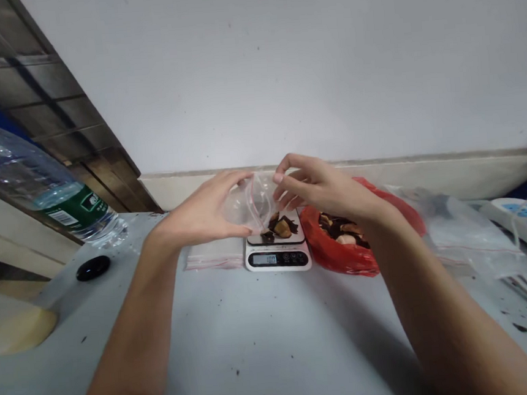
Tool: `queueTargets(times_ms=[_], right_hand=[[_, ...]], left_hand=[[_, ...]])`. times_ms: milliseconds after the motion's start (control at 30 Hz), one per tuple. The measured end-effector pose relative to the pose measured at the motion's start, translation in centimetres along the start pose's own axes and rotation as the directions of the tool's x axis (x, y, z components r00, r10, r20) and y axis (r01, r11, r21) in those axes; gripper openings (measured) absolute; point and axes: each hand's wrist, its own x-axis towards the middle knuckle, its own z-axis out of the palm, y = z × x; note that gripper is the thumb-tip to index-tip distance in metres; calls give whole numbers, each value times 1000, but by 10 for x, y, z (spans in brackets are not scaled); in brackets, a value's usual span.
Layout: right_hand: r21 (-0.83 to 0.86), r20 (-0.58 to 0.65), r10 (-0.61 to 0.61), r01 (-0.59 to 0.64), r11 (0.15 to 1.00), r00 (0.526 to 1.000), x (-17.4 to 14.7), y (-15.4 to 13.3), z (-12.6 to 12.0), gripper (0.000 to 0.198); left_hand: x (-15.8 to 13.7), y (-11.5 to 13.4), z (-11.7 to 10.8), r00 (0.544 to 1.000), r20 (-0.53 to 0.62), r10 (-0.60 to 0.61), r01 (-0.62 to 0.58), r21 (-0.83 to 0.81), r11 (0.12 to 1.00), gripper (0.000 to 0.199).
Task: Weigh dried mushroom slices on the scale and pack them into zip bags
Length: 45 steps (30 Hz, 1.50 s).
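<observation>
1. Nearest: right forearm and left forearm, angling in across the surface.
2. Left hand pinches a clear zip bag between thumb and fingers, over the white scale; the spread grip probably props the mouth apart.
3. Right hand, fingers half-curled, at the bag's right edge; cannot tell whether it grips.
4. Bag's mouth appears to face right, toward that hand; long axis roughly sideways, body toward the left palm.
5. Dried pieces lie on the scale, display facing the wearer, presumably for reading.
6. Red bag of similar pieces just right, likely for easy reach.
</observation>
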Motion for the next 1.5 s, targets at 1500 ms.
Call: queueTargets(times_ms=[1500], right_hand=[[-183, 259, -124, 175, 967, 958, 13, 24, 2, 35]], left_hand=[[14, -21, 30, 951, 292, -106, 121, -35, 992, 84]])
